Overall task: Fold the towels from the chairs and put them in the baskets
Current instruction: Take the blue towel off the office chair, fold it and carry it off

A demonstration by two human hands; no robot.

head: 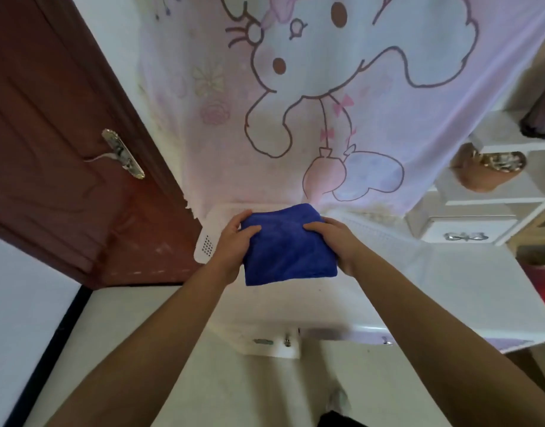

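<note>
While the left hand (232, 243) and right hand (340, 241) hold one folded blue towel (289, 255) in curled grips, it partly covers one white basket (205, 245); one door (49, 149) at nine o'clock, one cartoon sheet (357, 97) at twelve.

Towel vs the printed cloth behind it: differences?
The towel is plain dark blue; the cloth is pale pink with a cartoon print. The towel is folded compact; the cloth is spread wide. The left hand and right hand grip the towel; neither touches the cloth. Both are fabric.

Home: cartoon curtain (357, 87), wooden door (49, 134)
</note>
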